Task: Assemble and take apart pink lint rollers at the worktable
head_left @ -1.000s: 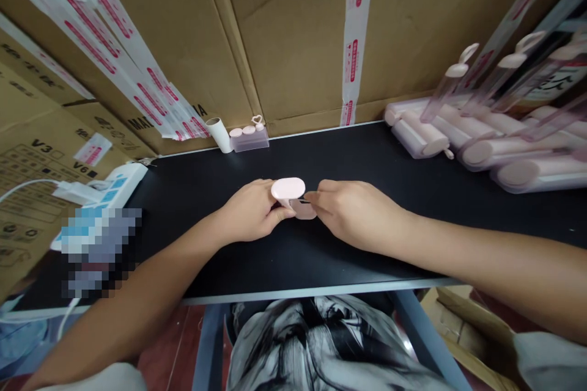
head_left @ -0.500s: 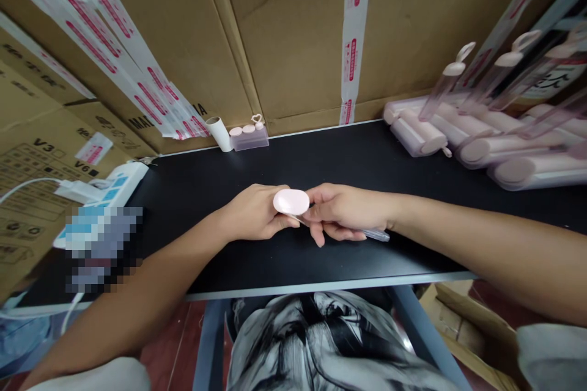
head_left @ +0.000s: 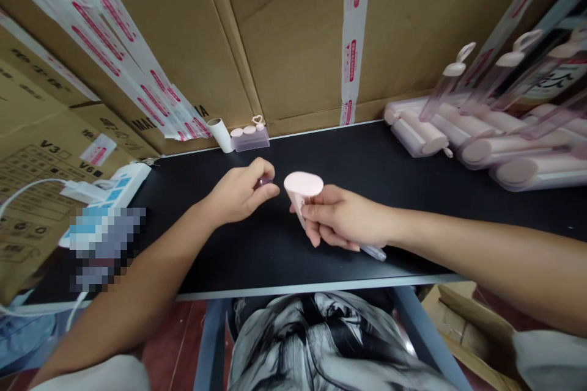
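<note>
My right hand [head_left: 351, 214] is closed around a pale pink container [head_left: 302, 184] with a flat oval end, held tilted above the black table. A thin clear plastic piece [head_left: 374, 252] sticks out from under the same palm; its other end is hidden. To the left, my left hand [head_left: 243, 194] is apart from the container, its thumb and fingers curled. Between them a bit of a small dark purplish translucent piece [head_left: 265, 181] shows, too covered to name.
At the back stand a white cardboard tube [head_left: 221, 135] and a small pink translucent set [head_left: 251, 137]. Several pink bottles and cases [head_left: 518, 149] lie at the right. A white power strip [head_left: 121, 189] is at the left. Large cardboard boxes [head_left: 293, 43] wall the back.
My left hand has come off the pink container and moved left and away, with a small piece between its fingers. My right hand keeps the container, now tilted more.
</note>
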Demonstrator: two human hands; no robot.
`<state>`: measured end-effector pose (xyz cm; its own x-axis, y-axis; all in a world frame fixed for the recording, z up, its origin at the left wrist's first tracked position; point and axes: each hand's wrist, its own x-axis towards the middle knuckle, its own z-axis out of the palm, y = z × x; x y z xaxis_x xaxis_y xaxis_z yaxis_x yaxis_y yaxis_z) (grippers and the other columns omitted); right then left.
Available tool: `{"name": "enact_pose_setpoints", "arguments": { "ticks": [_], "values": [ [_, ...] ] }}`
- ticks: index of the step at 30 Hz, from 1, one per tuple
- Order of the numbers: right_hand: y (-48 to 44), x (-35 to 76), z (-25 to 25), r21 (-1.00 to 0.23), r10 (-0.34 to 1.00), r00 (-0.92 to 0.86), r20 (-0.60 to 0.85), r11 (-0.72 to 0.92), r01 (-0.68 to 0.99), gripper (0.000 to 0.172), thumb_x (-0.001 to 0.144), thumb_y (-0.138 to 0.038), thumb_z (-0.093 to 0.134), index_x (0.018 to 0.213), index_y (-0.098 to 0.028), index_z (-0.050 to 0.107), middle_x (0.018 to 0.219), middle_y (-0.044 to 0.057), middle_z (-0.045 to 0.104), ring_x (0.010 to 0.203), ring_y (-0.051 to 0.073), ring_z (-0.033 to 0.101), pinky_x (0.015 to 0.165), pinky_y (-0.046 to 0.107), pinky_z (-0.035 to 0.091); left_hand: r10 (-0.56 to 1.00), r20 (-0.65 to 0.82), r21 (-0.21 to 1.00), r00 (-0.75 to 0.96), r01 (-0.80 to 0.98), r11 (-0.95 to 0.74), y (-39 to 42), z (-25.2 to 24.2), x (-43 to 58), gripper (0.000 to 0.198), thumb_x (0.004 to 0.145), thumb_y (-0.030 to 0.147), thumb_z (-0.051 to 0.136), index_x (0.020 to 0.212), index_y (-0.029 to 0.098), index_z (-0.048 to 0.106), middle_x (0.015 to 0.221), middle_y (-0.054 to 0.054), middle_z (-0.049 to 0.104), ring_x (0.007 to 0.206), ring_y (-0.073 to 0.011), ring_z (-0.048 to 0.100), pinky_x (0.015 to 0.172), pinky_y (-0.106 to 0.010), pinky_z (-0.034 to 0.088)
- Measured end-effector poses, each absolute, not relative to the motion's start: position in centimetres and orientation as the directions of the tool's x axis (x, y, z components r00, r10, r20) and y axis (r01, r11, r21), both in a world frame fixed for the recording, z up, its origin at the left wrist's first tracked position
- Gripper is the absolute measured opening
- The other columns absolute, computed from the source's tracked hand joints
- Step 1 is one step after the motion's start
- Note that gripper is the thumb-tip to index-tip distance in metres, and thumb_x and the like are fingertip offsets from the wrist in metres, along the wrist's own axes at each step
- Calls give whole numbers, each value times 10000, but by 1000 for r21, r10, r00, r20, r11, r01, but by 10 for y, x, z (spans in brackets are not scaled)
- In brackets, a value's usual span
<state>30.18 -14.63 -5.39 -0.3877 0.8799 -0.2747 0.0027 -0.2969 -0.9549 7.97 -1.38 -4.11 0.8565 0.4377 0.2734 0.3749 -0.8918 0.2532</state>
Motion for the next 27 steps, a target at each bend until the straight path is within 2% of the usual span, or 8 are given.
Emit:
{"name": "enact_pose_setpoints", "arguments": {
  "ticks": [4,6,10,12,16,18,22,27],
  "values": [
    [-130,320,-51,-944,942,-214,-260,-294,-148,164,922,-214,529,1073,-164,566,592,-18,653,301,78,371,242,168,273,574,313,637,757,281,-718,5,-51,75,220,1021,432,508,1069,219,484,858,11,608,680,-123,582,668,-265,475],
    [-122,330,-52,-942,956,-176,-233,-267,-202,258,856,-214,600,1106,-152,585,618,-3,670,325,87,406,252,175,281,654,354,740,669,228,-633,21,-56,74,225,1001,419,541,1078,218,478,868,1,627,731,-132,631,722,-275,514],
    [-116,335,-59,-952,965,-194,-179,-219,-214,348,790,-275,694,1108,-152,620,682,21,705,358,84,442,266,175,288,798,504,770,331,246,-589,67,-52,55,293,912,417,682,1024,209,509,925,-37,694,831,-153,677,792,-280,533],
    [-116,332,-61,-953,961,-207,-186,-227,-199,346,794,-320,702,1091,-155,634,683,25,707,358,81,440,267,175,289,851,503,807,153,270,-525,91,-49,41,257,921,406,669,1016,204,541,937,-39,702,796,-147,664,758,-273,533],
    [-118,326,-63,-956,961,-184,-208,-239,-169,376,777,-314,693,1112,-153,640,673,21,703,356,83,443,267,172,286,891,444,864,-97,310,-397,124,-56,26,183,891,334,690,930,178,603,753,18,597,630,-109,535,640,-242,473],
    [-118,325,-63,-958,963,-171,-210,-238,-159,386,776,-308,684,1124,-149,636,671,20,699,356,82,438,268,170,286,897,421,881,-138,297,-368,133,-64,28,167,864,283,695,950,178,598,722,40,563,622,-105,527,645,-239,476],
    [-116,325,-65,-956,961,-158,-229,-253,-152,393,786,-316,678,1135,-145,625,677,22,697,362,79,438,275,167,296,886,454,851,-96,343,-398,143,-76,42,164,809,203,714,932,165,614,772,24,607,696,-111,562,695,-234,477],
    [-113,325,-70,-953,956,-154,-249,-270,-138,397,833,-364,695,1148,-133,621,673,22,688,372,80,439,279,167,306,877,476,815,-64,408,-412,153,-81,48,251,754,168,772,951,163,618,799,19,628,698,-117,560,693,-242,452]
  ]
}}
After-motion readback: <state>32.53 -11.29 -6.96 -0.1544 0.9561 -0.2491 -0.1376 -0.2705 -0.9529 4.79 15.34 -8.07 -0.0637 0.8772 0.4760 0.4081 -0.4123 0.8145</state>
